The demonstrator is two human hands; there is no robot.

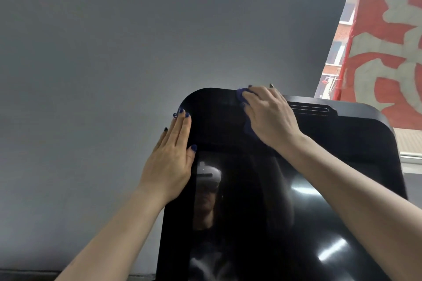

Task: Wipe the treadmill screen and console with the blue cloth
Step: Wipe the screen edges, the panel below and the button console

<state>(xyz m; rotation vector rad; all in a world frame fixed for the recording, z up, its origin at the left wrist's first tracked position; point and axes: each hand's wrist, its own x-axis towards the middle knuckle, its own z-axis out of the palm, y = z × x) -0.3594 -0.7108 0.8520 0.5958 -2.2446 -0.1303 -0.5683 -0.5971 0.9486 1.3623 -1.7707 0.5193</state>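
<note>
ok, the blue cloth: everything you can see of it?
The blue cloth is dark blue, soft and crumpled, and mostly hidden under the right hand, which presses it flat against the top bezel of the black treadmill screen. Only a bunched bit shows beyond the fingertips at the screen's upper edge, plus a strip along the thumb side. Its full shape cannot be told.

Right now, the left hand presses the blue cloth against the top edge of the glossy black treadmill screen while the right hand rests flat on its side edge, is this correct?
The hands are swapped. In the head view, the right hand presses the blue cloth against the top edge of the glossy black treadmill screen, and the left hand rests flat on its side edge.
</note>
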